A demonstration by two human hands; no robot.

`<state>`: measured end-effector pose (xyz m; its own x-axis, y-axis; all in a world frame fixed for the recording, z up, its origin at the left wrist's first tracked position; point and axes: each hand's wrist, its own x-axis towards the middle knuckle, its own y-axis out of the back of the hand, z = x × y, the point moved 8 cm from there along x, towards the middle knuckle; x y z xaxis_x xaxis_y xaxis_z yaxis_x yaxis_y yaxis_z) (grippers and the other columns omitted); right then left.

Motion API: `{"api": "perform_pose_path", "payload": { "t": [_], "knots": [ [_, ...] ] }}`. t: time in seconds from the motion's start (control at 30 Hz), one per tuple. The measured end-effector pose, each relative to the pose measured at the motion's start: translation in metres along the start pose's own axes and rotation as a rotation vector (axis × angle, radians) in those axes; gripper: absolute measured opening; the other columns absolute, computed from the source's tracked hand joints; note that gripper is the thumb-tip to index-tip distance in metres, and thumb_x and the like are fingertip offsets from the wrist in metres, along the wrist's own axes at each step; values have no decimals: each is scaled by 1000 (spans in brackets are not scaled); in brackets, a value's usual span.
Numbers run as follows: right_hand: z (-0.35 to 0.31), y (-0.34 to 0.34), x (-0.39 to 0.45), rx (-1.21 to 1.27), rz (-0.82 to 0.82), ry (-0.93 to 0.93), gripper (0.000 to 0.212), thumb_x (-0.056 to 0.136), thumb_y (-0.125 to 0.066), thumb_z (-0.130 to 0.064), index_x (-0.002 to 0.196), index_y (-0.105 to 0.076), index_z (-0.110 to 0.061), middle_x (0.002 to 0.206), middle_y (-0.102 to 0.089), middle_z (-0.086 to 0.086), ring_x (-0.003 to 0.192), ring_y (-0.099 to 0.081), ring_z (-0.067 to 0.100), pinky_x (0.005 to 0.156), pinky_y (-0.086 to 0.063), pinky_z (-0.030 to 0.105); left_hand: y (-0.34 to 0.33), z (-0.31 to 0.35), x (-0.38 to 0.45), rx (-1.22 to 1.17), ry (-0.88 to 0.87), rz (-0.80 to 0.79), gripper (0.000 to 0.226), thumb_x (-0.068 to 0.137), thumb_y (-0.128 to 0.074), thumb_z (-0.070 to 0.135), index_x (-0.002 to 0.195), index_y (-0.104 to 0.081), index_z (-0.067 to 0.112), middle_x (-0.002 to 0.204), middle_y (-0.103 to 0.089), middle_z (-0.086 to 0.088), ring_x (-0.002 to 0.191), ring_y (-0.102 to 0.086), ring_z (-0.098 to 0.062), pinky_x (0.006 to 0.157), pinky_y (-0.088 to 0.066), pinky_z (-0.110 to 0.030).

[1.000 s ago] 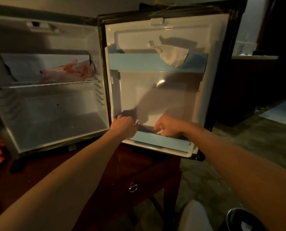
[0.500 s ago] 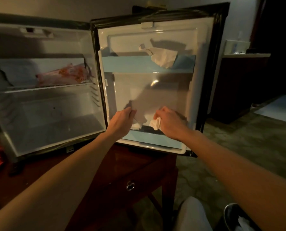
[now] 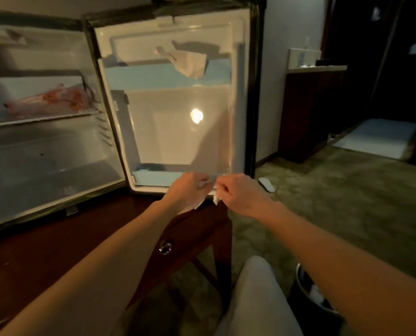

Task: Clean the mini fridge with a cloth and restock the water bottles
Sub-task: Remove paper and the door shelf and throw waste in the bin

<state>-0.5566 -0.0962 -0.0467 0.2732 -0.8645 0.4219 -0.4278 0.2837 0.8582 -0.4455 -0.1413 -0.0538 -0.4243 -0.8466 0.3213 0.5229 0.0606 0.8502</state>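
The mini fridge [image 3: 44, 151] stands open on a dark wooden counter [image 3: 44, 253], its cavity facing the camera. Inside, one wire shelf [image 3: 39, 120] crosses the upper part and carries one pinkish-red packet [image 3: 56, 100], lying flat with its long axis running left to right. The floor of the cavity below the shelf shows only a few dark specks.

The fridge door [image 3: 177, 132] is swung fully open to the right of the cavity, inner liner toward the camera, with a bright light reflection near its middle. It has two pale blue door bins. The upper bin [image 3: 148, 77] holds one crumpled white cloth [image 3: 190, 63], which drapes over the bin's front edge and points downward. The lower bin [image 3: 153, 178] runs along the door's bottom edge; its contents cannot be made out.

In front of the door's lower right corner the two hands meet. The left hand [image 3: 190, 192] and the right hand [image 3: 238, 192] each have fingers curled around a small white cloth piece [image 3: 215, 198], pinching it between them; its shape is blurred, with a bit hanging below the hands.

On the carpeted floor sit one small white object [image 3: 266, 184] just right of the door and one dark waste bin [image 3: 316, 294] at lower right with white scraps inside. A drawer knob [image 3: 165, 247] shows on the counter's front.
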Motion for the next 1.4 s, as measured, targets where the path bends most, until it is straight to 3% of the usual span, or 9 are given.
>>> {"api": "perform_pose_path", "payload": {
  "t": [0.13,0.23,0.47,0.6,0.77,0.87,1.03,1.23,1.4],
  "knots": [
    [59,-1,-55,-75,-3,-157,32,90,-48,-48,71,-51,-21,69,-52,-7,66,-52,15,57,-36,32,-70,33,-13,46,-72,-155,21,96,-51,32,78,-60,25,76,-65,-1,77,-64,-26,67,-51,-39],
    [109,-3,-97,-69,-3,-276,33,90,-53,-47,72,-49,-20,71,-51,-7,67,-49,12,56,-33,29,-120,62,-19,38,-125,-245,32,97,-47,39,67,-49,30,70,-60,3,76,-63,-24,68,-51,-39],
    [224,-21,-182,-117,-58,-566,15,91,-55,-30,96,-55,-16,93,-48,-1,85,-49,19,74,-40,31,-238,121,-4,-3,-186,-402,33,96,-38,39,77,-57,20,82,-61,-2,81,-60,-25,77,-50,-44],
    [287,-39,-233,-82,-76,-707,16,89,-55,-20,102,-61,-12,103,-55,6,96,-56,25,80,-43,34,-314,145,9,-116,-232,-495,32,101,-36,25,117,-62,14,115,-54,-7,107,-55,-25,94,-45,-41],
    [360,-58,-290,19,-61,-897,19,89,-56,-11,106,-63,-18,97,-55,-4,83,-52,11,65,-39,21,-411,164,21,-131,-151,-644,58,98,-42,5,152,-22,10,141,-34,-10,127,-45,-29,103,-43,-38],
    [402,-74,-319,91,-40,-1023,18,87,-62,-11,99,-65,-25,93,-64,-5,77,-58,8,60,-46,19,-454,168,31,-188,-41,-655,61,93,-49,1,148,-28,14,144,-39,-9,127,-46,-26,95,-40,-30],
    [465,-121,-343,195,-58,-1160,11,85,-70,-25,94,-65,-27,89,-65,-9,80,-62,5,68,-54,24,-527,155,51,-205,82,-673,35,89,-57,5,123,-48,13,113,-59,-5,94,-57,-17,72,-51,-31],
    [534,-183,-332,291,-3,-1221,18,81,-75,-31,95,-65,-25,89,-67,-7,82,-64,8,74,-58,34,-611,123,79,-168,217,-729,23,88,-60,10,111,-55,11,113,-61,-10,101,-60,-26,83,-54,-40],
    [569,-219,-335,288,17,-1279,35,84,-73,-32,115,-63,-19,105,-66,1,93,-62,14,79,-56,34,-659,111,91,-222,173,-815,60,82,-75,22,135,-48,14,132,-57,-5,121,-55,-23,92,-48,-32]
  ]
}}
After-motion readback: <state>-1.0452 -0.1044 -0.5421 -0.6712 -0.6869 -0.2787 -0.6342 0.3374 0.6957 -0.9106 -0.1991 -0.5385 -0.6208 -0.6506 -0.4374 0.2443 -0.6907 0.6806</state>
